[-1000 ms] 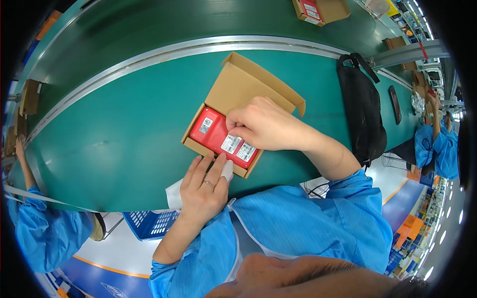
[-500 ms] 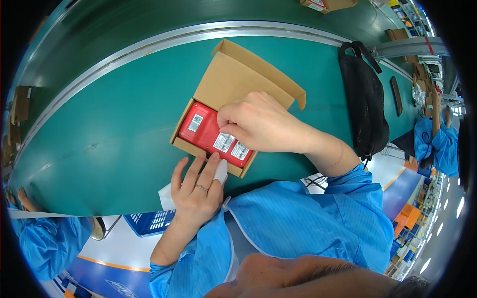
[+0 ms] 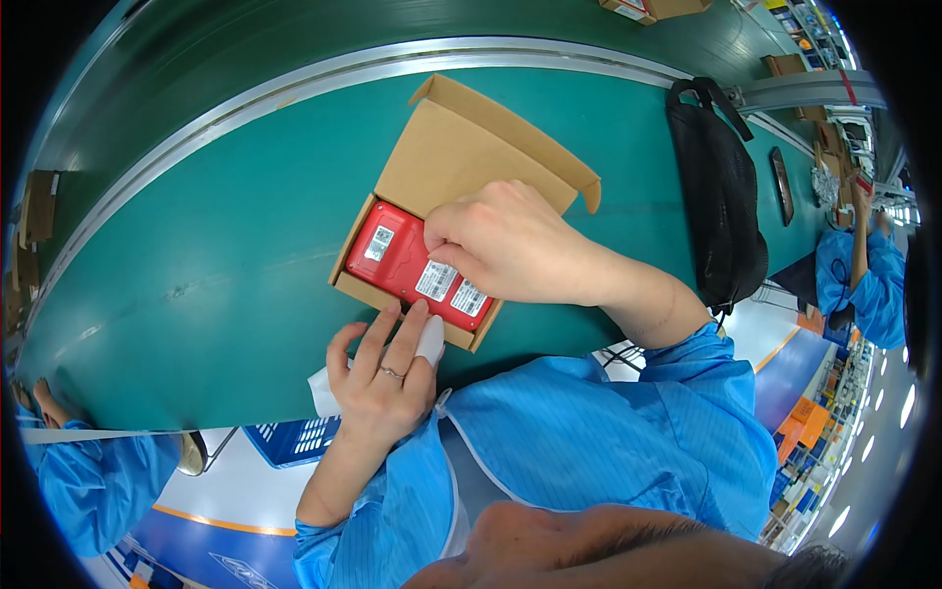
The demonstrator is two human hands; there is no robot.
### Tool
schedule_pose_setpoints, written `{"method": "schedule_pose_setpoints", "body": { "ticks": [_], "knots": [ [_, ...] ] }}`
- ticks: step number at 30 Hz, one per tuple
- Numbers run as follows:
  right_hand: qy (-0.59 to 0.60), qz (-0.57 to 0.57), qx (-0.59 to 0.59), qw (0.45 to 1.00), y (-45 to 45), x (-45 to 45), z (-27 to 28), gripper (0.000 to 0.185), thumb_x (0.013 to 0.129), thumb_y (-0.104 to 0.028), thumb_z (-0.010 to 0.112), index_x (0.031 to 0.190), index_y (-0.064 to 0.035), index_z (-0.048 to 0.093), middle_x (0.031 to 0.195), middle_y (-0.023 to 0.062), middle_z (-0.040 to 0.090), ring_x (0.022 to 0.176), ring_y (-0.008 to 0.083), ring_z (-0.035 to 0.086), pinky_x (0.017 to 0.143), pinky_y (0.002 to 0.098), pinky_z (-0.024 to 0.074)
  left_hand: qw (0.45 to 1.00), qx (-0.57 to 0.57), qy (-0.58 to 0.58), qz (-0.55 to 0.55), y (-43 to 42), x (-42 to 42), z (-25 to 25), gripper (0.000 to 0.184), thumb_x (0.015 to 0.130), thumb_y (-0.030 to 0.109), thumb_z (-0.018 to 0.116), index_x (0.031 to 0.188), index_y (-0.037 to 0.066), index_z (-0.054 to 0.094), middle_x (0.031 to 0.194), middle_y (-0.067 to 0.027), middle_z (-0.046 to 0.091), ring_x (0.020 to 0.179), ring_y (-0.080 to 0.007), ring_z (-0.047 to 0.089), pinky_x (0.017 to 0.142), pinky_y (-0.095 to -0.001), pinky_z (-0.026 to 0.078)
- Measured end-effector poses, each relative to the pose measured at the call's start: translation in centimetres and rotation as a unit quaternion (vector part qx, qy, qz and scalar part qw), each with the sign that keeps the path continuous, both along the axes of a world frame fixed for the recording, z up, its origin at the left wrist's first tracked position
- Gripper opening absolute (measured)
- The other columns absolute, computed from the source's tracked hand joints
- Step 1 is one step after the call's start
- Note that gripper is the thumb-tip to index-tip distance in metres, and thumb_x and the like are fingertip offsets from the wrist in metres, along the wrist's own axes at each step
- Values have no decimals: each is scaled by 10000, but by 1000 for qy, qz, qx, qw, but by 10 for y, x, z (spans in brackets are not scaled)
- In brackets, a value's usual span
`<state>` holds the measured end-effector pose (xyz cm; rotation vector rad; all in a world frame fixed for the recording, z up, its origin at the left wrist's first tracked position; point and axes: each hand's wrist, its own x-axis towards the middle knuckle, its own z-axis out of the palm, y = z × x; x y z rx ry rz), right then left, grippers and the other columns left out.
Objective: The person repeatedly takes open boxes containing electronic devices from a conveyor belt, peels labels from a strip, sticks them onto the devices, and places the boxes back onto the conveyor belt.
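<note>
Red plastic shows first on my feed: a casing (image 3: 400, 261) sits inside an open cardboard box (image 3: 367, 292) on the green counter (image 3: 206, 285). Taking clock positions from the box's middle, I see its lid (image 3: 471, 147) folded back at 1 o'clock. One white label (image 3: 378, 243) is on the casing's 10 o'clock end, and two more labels (image 3: 468, 298) lie side by side toward 4 o'clock.

At 2 to 3 o'clock I have the right hand (image 3: 502, 240), thumb and curled fingers drawn together over the casing, covering one corner of the middle label. I cannot tell whether it pinches anything. The left hand (image 3: 378, 388), wearing a ring (image 3: 392, 373), is between 6 and 7 o'clock, its fingers spread and fingertips against the near wall. A white sheet (image 3: 323, 395) pokes out on either side of it; whether it is gripped, I cannot tell from here.

Well apart toward 2 to 3 o'clock lies a black bag (image 3: 721, 196), with a dark slim object (image 3: 782, 187) just beyond it. At 7 o'clock, below counter level, I make out a blue basket (image 3: 294, 442). Co-workers in blue occupy 8 o'clock and 3 o'clock.
</note>
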<state>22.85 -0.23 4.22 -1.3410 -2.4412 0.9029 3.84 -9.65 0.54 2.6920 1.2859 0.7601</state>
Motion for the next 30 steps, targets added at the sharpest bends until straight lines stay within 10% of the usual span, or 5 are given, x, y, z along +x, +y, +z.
{"method": "schedule_pose_setpoints", "body": {
  "ticks": [10, 16, 18, 27, 30],
  "knots": [
    [-142, 29, 119, 982, -13, 0, -5, 101, 711, -136, 607, 770, -61, 572, 732, 103, 613, 640, 270, 615, 511, 355, 475, 999, -35, -6, -11, 17, 13, 3, 90, 700, 126, 632, 765, 97, 576, 1123, -36, 616, 852, -213, 521, 834, -432, 364],
    [-79, -95, 486, 865, -30, 6, 36, 126, 718, -146, 608, 793, -73, 537, 695, 112, 588, 646, 276, 612, 474, 357, 453, 999, -40, -16, -8, 14, 10, 5, 84, 696, 102, 639, 752, 81, 581, 1121, -41, 616, 849, -224, 525, 835, -424, 368],
    [-136, -125, 232, 955, -23, 19, 42, 133, 713, -137, 598, 793, -46, 543, 685, 167, 592, 687, 305, 615, 504, 384, 465, 998, -44, -41, -8, 16, 11, 10, 77, 693, 75, 644, 743, 58, 587, 1119, -49, 617, 851, -240, 533, 835, -407, 384],
    [199, -356, 125, 904, 124, 116, 25, 271, 775, -195, 595, 990, -31, 609, 898, 185, 629, 887, 361, 588, 763, 413, 468, 776, -368, -508, 71, 38, -43, 21, 118, 817, 30, 605, 896, -36, 663, 1080, -127, 592, 910, -167, 549, 780, -275, 433],
    [137, -341, 434, 823, 116, 86, 47, 313, 794, -191, 580, 1059, -26, 553, 980, 170, 609, 927, 353, 568, 767, 418, 459, 785, -346, -507, 86, 41, -41, 28, 99, 796, 53, 643, 835, -34, 668, 1073, -129, 582, 930, -160, 536, 786, -266, 421]
  ]
}}
